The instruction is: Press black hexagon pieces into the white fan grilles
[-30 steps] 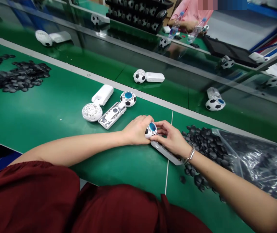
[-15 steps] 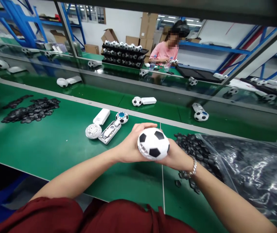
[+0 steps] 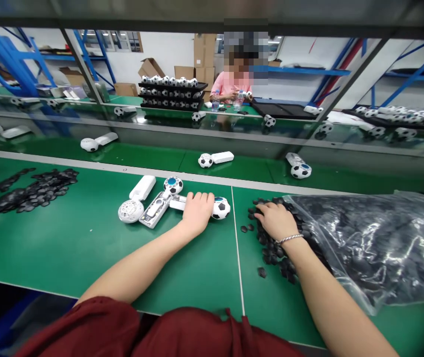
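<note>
My left hand [image 3: 196, 212] lies curled over a football-patterned hand fan [image 3: 221, 208] that rests on the green table [image 3: 85, 238]. The fan's ball head sticks out to the right of the hand and its white handle to the left. My right hand [image 3: 276, 221], with a bracelet at the wrist, is pressed into a heap of small black pieces [image 3: 271, 248]. Its fingers curl down among them, and what they hold is hidden. The heap spills from a clear plastic bag [image 3: 364, 243].
Left of my left hand lie an opened fan body [image 3: 154, 210], a white grille fan [image 3: 131, 210] and a ball head with a blue centre [image 3: 173, 184]. Another black heap [image 3: 33, 191] sits far left. Fans [image 3: 205, 160] ride the belt behind. A person in pink [image 3: 234, 84] works opposite.
Both hands held the football fan up in the air; now my left hand has laid it on the table, and my right hand has let go and moved right into the black pieces.
</note>
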{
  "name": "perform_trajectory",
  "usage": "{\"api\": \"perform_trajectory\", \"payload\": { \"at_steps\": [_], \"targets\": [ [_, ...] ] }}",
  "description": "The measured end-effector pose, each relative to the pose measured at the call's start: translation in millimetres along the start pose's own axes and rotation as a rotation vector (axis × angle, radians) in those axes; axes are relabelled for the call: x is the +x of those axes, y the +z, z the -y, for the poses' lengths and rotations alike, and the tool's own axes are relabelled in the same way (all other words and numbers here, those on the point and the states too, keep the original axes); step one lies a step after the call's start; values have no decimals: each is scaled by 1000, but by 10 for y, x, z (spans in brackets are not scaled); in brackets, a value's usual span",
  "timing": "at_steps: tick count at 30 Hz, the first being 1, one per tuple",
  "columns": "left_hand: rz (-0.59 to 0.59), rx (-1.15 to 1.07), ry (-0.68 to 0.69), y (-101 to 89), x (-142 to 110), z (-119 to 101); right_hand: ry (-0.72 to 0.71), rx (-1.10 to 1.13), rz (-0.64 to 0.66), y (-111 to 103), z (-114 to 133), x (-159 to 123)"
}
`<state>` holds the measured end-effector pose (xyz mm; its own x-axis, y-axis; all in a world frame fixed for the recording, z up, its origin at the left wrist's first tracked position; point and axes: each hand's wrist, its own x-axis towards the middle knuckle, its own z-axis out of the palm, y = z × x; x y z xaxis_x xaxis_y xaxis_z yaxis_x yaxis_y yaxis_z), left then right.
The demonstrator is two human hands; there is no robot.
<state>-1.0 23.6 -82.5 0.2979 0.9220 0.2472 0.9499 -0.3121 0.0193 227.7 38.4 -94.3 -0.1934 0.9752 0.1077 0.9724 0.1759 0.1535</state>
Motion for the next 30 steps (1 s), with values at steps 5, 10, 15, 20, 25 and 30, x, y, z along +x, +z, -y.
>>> {"api": "perform_trajectory", "payload": {
  "at_steps": [5,10,15,20,25,30],
  "targets": [
    [149,-44,6,17,-11,49,-61,20,-8,81,-73,54],
    [336,-185,85,-94,-8,226,-68,99,-57,99,-139,66],
    [327,-282,8,-51,46,273,-37,201,-45,92,-153,46],
    [345,-376,-85,-69,33,195,-23,243,-6,90,-124,21],
    [387,-398,-156,-153,-13,107,-63,259,-3,74,-94,4],
    [238,-561,33,-85,-28,90,-99,304,22,97,-123,13]
  ]
}}
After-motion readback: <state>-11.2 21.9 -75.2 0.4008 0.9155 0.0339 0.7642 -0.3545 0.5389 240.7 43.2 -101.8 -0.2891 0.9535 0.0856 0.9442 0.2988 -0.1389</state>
